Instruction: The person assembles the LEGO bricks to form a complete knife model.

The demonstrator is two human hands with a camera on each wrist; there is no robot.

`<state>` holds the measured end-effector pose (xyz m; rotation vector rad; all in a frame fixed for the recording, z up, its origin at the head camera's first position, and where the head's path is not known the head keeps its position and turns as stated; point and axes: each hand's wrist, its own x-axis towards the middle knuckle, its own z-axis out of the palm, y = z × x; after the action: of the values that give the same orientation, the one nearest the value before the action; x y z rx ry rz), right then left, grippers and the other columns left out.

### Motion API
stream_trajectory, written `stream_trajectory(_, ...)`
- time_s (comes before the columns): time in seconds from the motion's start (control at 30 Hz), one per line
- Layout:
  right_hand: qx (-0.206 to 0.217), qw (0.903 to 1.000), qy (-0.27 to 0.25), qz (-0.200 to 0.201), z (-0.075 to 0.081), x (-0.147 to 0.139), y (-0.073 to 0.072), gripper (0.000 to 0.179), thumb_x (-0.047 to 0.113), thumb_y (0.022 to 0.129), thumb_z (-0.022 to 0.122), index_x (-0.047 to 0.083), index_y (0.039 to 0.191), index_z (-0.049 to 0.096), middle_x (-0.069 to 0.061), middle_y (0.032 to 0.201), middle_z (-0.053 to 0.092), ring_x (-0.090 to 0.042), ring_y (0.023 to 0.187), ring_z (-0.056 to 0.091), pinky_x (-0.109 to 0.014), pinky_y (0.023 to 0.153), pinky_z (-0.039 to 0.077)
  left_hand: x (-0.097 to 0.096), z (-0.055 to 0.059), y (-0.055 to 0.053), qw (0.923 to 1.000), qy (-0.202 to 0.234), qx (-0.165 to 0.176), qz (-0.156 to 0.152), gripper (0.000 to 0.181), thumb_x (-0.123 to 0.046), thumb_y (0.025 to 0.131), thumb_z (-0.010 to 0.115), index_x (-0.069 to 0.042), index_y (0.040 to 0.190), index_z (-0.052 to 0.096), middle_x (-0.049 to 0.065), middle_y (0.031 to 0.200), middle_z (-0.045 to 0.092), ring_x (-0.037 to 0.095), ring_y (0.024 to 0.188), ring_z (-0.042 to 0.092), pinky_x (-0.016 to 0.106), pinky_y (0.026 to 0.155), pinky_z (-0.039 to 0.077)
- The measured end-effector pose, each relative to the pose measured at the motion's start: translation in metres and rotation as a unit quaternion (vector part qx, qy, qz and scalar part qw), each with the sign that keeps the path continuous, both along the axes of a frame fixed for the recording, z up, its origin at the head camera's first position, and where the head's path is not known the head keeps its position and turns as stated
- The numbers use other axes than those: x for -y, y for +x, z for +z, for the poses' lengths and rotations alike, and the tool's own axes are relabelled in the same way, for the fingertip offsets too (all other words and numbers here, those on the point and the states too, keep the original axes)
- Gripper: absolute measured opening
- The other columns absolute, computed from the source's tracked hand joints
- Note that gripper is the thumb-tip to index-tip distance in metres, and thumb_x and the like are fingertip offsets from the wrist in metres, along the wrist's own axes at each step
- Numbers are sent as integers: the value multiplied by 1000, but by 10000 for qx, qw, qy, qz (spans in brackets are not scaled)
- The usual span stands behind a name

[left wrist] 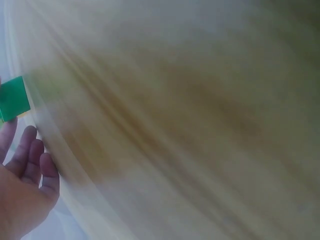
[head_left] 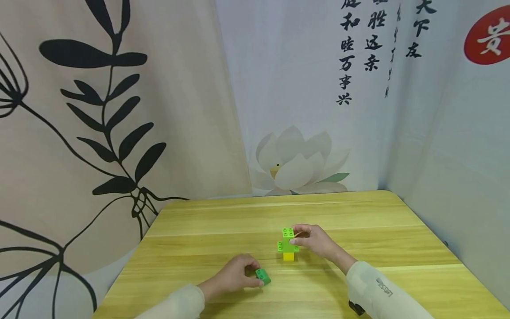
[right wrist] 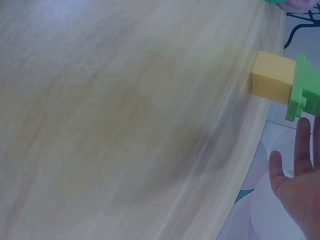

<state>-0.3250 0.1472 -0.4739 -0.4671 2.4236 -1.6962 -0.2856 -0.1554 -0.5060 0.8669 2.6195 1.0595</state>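
Observation:
My right hand [head_left: 314,240] grips the upper part of a small stacked block figure [head_left: 288,244] from its right side. Its upper blocks are light green, with a wider green piece across the middle and a yellow block [right wrist: 273,76] at the bottom. Nearer the front, my left hand [head_left: 237,274] pinches a darker green building block [head_left: 263,277] between thumb and fingers. That block is tilted, its studs facing up in the head view. In the left wrist view the green block [left wrist: 15,98] shows a smooth side above the fingers.
A wooden table [head_left: 398,230] spreads under both hands. Behind it hang curtains [head_left: 191,110] printed with dark plants, a pale lotus and writing. A small dark object [head_left: 356,308] shows beneath the right sleeve [head_left: 378,288].

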Motion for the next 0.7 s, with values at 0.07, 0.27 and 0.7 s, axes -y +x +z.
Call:
stream_trajectory(0.07, 3, 10000, 2, -4, -1, 0, -1, 43, 23, 91, 74, 3, 127, 62, -7, 111, 65, -20, 99, 62, -46, 89, 53, 1, 0, 0, 10000, 21, 28, 38, 32, -40, 82, 81, -18, 103, 69, -14, 96, 60, 8, 93, 55, 29, 85, 47)
stream_trajectory(0.27, 15, 10000, -22, 29, -2, 1, -1, 43, 23, 91, 74, 3, 127, 62, -7, 111, 65, -21, 100, 62, -45, 89, 53, 4, 1, -1, 9998, 71, 80, 177, 32, -34, 82, 81, -16, 105, 68, -13, 99, 60, 10, 94, 56, 29, 86, 48)
stream_trajectory(0.7, -33, 9999, -1, 111, -1, 1, -1, 42, 23, 92, 73, 2, 126, 63, -9, 111, 65, -21, 100, 63, -47, 89, 53, 8, 5, -3, 9946, 704, 684, 348, 30, -20, 85, 79, -10, 108, 62, -2, 98, 63, 17, 93, 59, 25, 81, 50)
